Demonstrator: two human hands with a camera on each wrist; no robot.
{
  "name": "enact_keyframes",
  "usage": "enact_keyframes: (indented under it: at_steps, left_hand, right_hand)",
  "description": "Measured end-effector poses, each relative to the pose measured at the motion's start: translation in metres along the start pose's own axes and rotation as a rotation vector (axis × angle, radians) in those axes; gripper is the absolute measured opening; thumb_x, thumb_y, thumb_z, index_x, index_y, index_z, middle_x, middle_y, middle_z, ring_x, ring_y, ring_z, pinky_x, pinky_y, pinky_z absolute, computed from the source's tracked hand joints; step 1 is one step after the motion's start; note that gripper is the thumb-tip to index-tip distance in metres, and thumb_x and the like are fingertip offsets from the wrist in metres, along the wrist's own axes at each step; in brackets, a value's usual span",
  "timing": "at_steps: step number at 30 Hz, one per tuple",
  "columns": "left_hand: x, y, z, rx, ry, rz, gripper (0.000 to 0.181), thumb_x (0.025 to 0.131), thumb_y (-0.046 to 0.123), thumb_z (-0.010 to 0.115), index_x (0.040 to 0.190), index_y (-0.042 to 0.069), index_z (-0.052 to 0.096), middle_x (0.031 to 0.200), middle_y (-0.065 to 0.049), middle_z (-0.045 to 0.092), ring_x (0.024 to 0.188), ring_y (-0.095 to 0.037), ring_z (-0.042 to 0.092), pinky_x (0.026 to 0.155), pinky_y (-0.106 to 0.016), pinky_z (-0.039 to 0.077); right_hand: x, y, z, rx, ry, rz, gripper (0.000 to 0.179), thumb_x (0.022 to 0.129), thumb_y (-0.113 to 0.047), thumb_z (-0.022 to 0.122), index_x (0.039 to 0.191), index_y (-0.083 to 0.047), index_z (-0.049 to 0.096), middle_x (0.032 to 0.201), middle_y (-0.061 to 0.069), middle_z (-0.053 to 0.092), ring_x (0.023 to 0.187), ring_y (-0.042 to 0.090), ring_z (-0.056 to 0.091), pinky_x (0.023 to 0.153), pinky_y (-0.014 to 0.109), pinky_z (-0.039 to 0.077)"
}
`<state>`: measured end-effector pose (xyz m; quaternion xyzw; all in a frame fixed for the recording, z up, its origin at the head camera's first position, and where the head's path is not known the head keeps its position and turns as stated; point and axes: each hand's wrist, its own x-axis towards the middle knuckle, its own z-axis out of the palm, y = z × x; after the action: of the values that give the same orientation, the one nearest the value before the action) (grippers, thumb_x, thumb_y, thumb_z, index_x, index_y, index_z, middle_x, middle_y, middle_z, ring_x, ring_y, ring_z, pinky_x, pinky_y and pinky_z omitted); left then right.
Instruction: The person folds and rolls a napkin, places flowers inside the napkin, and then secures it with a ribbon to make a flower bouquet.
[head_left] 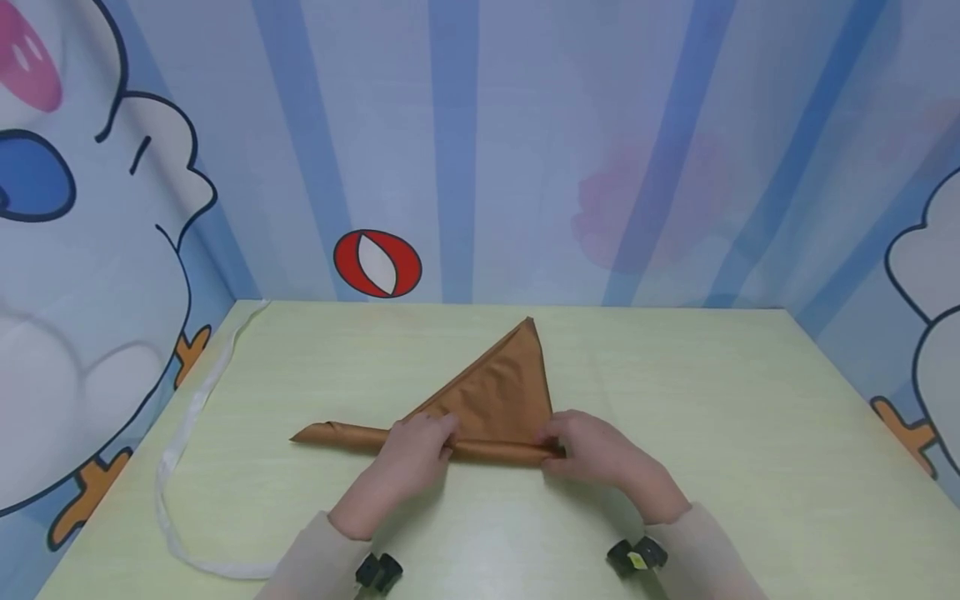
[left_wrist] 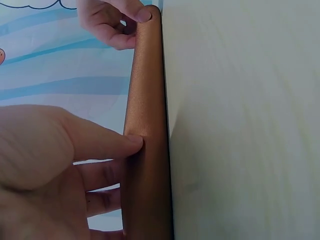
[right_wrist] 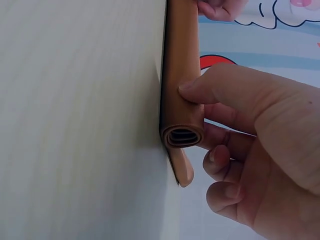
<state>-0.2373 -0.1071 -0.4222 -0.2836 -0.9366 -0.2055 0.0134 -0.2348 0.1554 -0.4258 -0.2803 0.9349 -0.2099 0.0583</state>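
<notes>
A brown cloth [head_left: 498,396] lies on the table, a pointed flap spread toward the back and its near edge rolled into a tube. The tube's left end tapers to a point beyond my left hand [head_left: 416,450]. That hand grips the roll near its middle, the thumb on top in the left wrist view and the fingers behind. At the right end my right hand [head_left: 592,450] pinches the roll [right_wrist: 182,55] between thumb and fingers. In the right wrist view the open end shows coiled layers, with a rounded tip of cloth sticking out below it.
The pale yellow-green table [head_left: 712,383] ends at a blue striped backdrop [head_left: 525,150] with cartoon figures at both sides. A white strap [head_left: 168,467] curves along the table's left side toward the left sleeve.
</notes>
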Motion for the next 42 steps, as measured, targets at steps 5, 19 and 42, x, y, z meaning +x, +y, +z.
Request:
enact_keyframes:
  at_steps: [5,19,42]
  left_hand:
    - [0.000,-0.001,-0.001,-0.027,0.018,0.011,0.015,0.083,-0.004,0.066,0.078,0.009,0.060,0.073,0.000,0.061,0.073,-0.023,0.057,0.061,-0.043,0.044]
    - [0.004,0.006,-0.002,0.127,-0.051,-0.031,0.010,0.087,0.009,0.067,0.079,0.009,0.063,0.086,-0.002,0.051,0.079,-0.022,0.047,0.067,-0.041,0.040]
    - [0.003,0.003,-0.005,0.188,-0.090,0.061,0.014,0.080,0.000,0.070,0.069,0.005,0.062,0.071,-0.004,0.056,0.069,-0.023,0.053,0.060,-0.041,0.045]
  right_hand:
    - [0.000,0.002,0.000,0.010,-0.011,0.005,0.021,0.082,-0.010,0.070,0.102,-0.004,0.071,0.089,-0.003,0.064,0.078,0.009,0.054,0.074,0.030,0.048]
    - [0.001,0.002,-0.006,0.038,-0.009,0.016,0.015,0.083,-0.008,0.070,0.098,-0.008,0.070,0.088,-0.005,0.066,0.082,0.009,0.058,0.076,0.031,0.049]
    - [-0.006,0.000,-0.006,-0.018,-0.069,-0.083,0.026,0.086,-0.018,0.071,0.106,-0.002,0.072,0.094,0.000,0.065,0.085,0.011,0.058,0.076,0.030,0.050]
